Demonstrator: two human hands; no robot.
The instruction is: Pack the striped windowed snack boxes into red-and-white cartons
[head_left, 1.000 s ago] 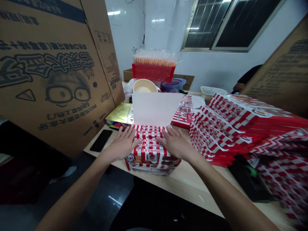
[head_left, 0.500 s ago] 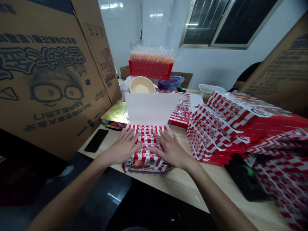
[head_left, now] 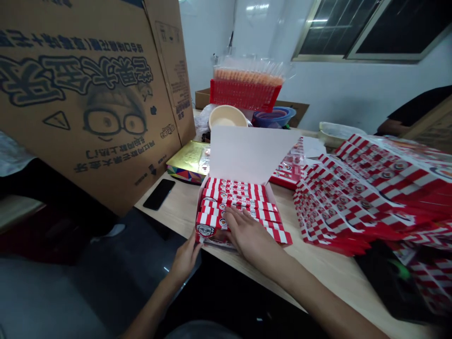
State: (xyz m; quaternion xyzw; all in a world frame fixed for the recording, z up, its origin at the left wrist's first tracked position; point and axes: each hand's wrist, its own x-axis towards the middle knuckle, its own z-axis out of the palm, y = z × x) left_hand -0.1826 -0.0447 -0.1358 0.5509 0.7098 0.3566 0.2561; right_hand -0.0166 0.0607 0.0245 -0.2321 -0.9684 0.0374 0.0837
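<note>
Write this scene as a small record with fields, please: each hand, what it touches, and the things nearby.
Right hand: resting on the striped packets
Left hand: at the near corner of the open box
Box state: white lid standing up, packets in rows
Nearby: phone, stacked boxes, cardboard carton

an open carton, white lid upright behind — red-and-white striped packets lie in rows inside, front ones skewed, right hand flat on them, left hand just beside the carton's front corner.
</note>
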